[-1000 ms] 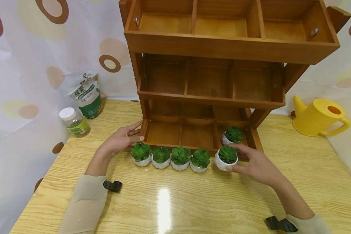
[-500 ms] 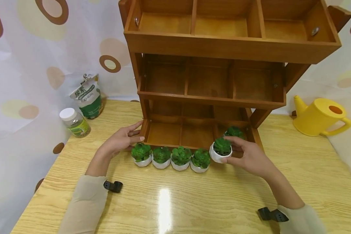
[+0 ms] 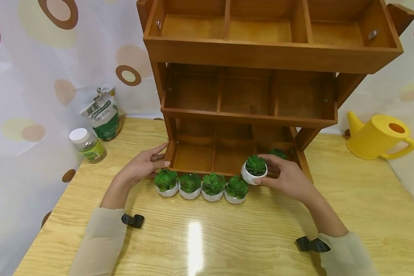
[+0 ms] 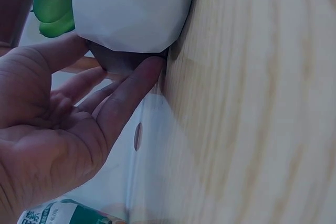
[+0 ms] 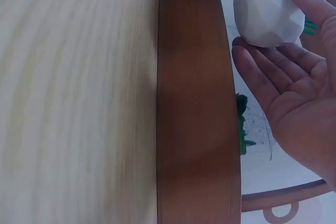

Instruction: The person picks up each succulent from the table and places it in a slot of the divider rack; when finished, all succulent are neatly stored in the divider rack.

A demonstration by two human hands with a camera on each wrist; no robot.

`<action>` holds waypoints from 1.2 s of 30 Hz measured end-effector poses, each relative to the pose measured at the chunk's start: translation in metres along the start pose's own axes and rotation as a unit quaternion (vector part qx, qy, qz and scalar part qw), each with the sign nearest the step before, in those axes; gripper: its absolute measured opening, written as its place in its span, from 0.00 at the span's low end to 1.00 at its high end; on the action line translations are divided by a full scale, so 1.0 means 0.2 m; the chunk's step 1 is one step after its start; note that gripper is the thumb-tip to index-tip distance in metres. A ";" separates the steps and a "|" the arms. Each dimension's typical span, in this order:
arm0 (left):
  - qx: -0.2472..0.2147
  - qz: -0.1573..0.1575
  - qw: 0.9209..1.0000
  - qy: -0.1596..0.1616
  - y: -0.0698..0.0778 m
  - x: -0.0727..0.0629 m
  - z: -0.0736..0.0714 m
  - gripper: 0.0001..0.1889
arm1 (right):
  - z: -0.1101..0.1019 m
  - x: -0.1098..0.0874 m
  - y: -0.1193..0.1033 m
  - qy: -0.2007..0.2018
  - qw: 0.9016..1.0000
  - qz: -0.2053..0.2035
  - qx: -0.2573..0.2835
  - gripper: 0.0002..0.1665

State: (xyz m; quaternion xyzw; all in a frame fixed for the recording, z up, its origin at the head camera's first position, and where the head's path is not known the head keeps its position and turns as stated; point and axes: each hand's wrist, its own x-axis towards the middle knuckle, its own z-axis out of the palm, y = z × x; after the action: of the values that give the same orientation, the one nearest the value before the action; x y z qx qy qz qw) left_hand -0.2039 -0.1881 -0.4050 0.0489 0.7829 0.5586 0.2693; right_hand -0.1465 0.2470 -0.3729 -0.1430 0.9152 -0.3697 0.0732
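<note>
The right hand (image 3: pixel 286 176) pinches a white-potted succulent (image 3: pixel 251 178) in its grip, the thumb on the near side and the fingers behind the pot. This pot is off the desk (image 3: pixel 248 237), raised near the front rail of the bottom tier of the wooden shelf (image 3: pixel 272 57), by the divider between its middle and right compartments. The grip of the left hand (image 3: pixel 141 165) is spread, its fingers fairly straight and touching the left end of that tier. Along the front rail, on the side facing the desk's near edge, four potted succulents (image 3: pixel 212 188) stand upright in a row on the desk. Another succulent (image 3: pixel 277 153), partly hidden behind the right hand, sits in the bottom tier's right compartment. Near the desk's far left corner, a white-capped jar (image 3: pixel 87 145) stands just beside a clipped green-and-white bag (image 3: pixel 105 120); a yellow watering can (image 3: pixel 376 138) stands near the far right corner
</note>
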 end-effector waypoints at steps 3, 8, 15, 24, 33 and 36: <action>-0.001 -0.002 1.000 -0.001 -0.01 -0.01 0.00 0.39 | 0.00 0.04 -0.01 -0.004 1.000 -0.012 -0.002 0.42; -0.001 0.004 1.000 -0.002 -0.01 -0.01 0.00 0.39 | 0.00 0.08 -0.02 -0.007 1.000 -0.020 -0.008 0.41; -0.008 0.004 1.000 -0.003 -0.01 0.00 0.00 0.39 | 0.01 0.13 -0.03 -0.019 1.000 -0.017 -0.006 0.41; 0.001 0.003 1.000 0.004 0.00 0.00 0.00 0.39 | 0.05 0.22 -0.02 -0.032 0.999 -0.001 -0.010 0.43; 0.011 0.008 1.000 0.004 -0.01 0.01 0.00 0.39 | 0.12 0.29 -0.03 -0.032 0.999 -0.006 -0.022 0.40; 0.014 0.004 1.000 0.005 0.00 0.00 0.00 0.39 | 0.14 0.30 -0.04 -0.032 0.998 -0.023 -0.041 0.39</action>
State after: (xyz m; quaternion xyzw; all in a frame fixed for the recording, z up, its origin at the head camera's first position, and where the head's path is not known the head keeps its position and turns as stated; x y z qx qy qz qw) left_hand -0.2042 -0.1886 -0.4058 0.0531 0.7917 0.5493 0.2619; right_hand -0.1956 0.2043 -0.3884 -0.1780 0.9234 -0.3285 0.0877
